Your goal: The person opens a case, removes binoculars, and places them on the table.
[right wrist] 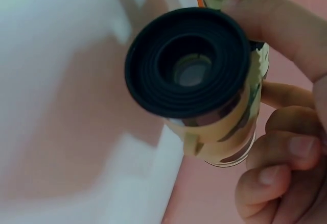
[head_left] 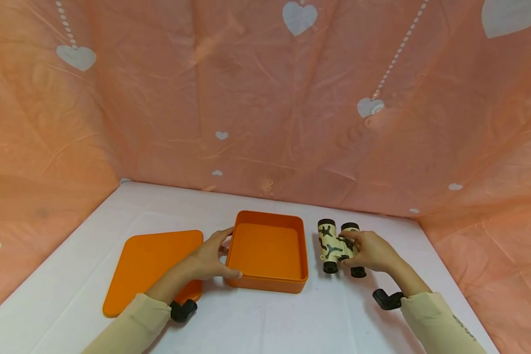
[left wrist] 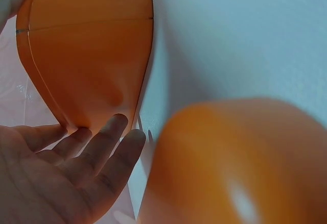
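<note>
An open, square orange box [head_left: 267,285] stands on the white tabletop. At its left side is my left hand [head_left: 205,258], thumb by the front left corner and fingers along the left wall. In the left wrist view the spread, nearly straight fingers [left wrist: 104,140] meet the box's side. To the right of the box, camouflage-patterned binoculars [head_left: 329,241] have black end rings. My right hand [head_left: 371,251] grips their right barrel from above, thumb and index finger at the middle bridge. The right wrist view shows one black eyepiece [right wrist: 189,63] close up.
A flat orange lid [head_left: 155,260] lies on the table left of the box, partly under the left forearm. Pink cloth [head_left: 265,108] with white hearts walls the table at the back and sides. A black wrist mount [head_left: 387,299] sits at each cuff.
</note>
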`<action>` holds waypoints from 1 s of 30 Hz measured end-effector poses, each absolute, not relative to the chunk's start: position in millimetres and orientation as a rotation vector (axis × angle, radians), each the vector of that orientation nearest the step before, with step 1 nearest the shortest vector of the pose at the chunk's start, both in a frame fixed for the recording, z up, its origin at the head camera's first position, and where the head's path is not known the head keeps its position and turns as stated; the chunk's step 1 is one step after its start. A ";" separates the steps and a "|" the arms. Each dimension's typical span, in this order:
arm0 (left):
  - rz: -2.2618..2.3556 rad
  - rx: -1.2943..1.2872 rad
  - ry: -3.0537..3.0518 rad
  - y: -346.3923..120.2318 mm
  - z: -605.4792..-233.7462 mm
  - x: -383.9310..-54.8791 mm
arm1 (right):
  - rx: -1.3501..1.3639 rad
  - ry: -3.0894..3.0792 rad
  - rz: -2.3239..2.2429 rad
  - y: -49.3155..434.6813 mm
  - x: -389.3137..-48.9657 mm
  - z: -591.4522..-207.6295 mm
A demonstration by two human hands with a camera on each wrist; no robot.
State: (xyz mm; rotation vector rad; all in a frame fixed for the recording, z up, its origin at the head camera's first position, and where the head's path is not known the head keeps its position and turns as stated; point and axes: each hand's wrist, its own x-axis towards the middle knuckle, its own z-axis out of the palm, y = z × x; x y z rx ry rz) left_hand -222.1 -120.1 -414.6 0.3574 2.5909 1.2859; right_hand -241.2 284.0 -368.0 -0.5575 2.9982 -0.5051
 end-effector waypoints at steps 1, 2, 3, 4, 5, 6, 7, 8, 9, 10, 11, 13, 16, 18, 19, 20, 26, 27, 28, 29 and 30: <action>1.284 0.357 2.591 -120.3 -414.8 -222.2 | -0.550 2.997 -0.504 284.5 -241.8 -369.3; 1.284 0.356 2.592 -120.4 -414.8 -222.2 | -0.549 2.995 -0.502 285.0 -242.1 -370.4; 1.281 0.355 2.594 -120.4 -414.7 -222.3 | -0.538 2.993 -0.503 285.4 -242.4 -371.5; 1.281 0.353 2.595 -120.5 -414.5 -222.3 | -0.530 2.988 -0.503 286.0 -242.9 -372.7; 1.278 0.352 2.596 -120.6 -414.5 -222.3 | -0.519 2.983 -0.506 286.5 -243.2 -373.8; 1.276 0.351 2.597 -120.6 -414.3 -222.2 | -0.517 2.978 -0.505 287.0 -243.5 -375.0; 1.276 0.351 2.596 -120.6 -414.1 -222.1 | -0.510 2.973 -0.507 287.4 -243.7 -376.3; 1.274 0.348 2.596 -120.6 -414.0 -222.0 | -0.510 2.967 -0.508 287.9 -244.0 -377.7; 1.273 0.346 2.597 -120.6 -413.9 -221.9 | -0.501 2.963 -0.509 288.3 -244.2 -379.4; 1.272 0.345 2.597 -120.7 -413.9 -221.8 | -0.503 2.959 -0.508 288.9 -244.5 -380.9; 1.272 0.344 2.595 -120.7 -413.8 -221.7 | -0.502 2.957 -0.509 289.4 -244.6 -382.3; 1.272 0.348 2.594 -120.6 -413.8 -221.5 | -0.494 2.954 -0.509 290.6 -245.0 -385.1; 1.274 0.354 2.591 -120.5 -414.0 -221.2 | -0.492 2.947 -0.517 292.5 -244.9 -388.4; 1.278 0.353 2.589 -120.5 -414.0 -220.9 | -0.490 2.943 -0.525 293.6 -244.9 -390.0; 1.279 0.351 2.588 -120.4 -414.0 -220.9 | -0.488 2.941 -0.529 294.0 -244.9 -390.6; 1.279 0.347 2.588 -120.1 -414.2 -221.1 | -0.487 2.937 -0.534 294.3 -244.7 -391.1; 1.274 0.332 2.586 -118.7 -414.5 -221.8 | -0.466 2.931 -0.533 294.9 -244.0 -393.1; 1.272 0.334 2.587 -118.7 -414.5 -221.7 | -0.462 2.932 -0.533 294.9 -243.9 -393.2; 1.271 0.332 2.588 -118.4 -414.4 -221.7 | -0.459 2.931 -0.535 294.7 -243.8 -393.2; 1.270 0.334 2.589 -118.4 -414.2 -221.6 | -0.456 2.930 -0.538 294.6 -243.7 -393.1; 1.269 0.334 2.590 -118.2 -414.1 -221.6 | -0.454 2.928 -0.541 294.5 -243.4 -392.9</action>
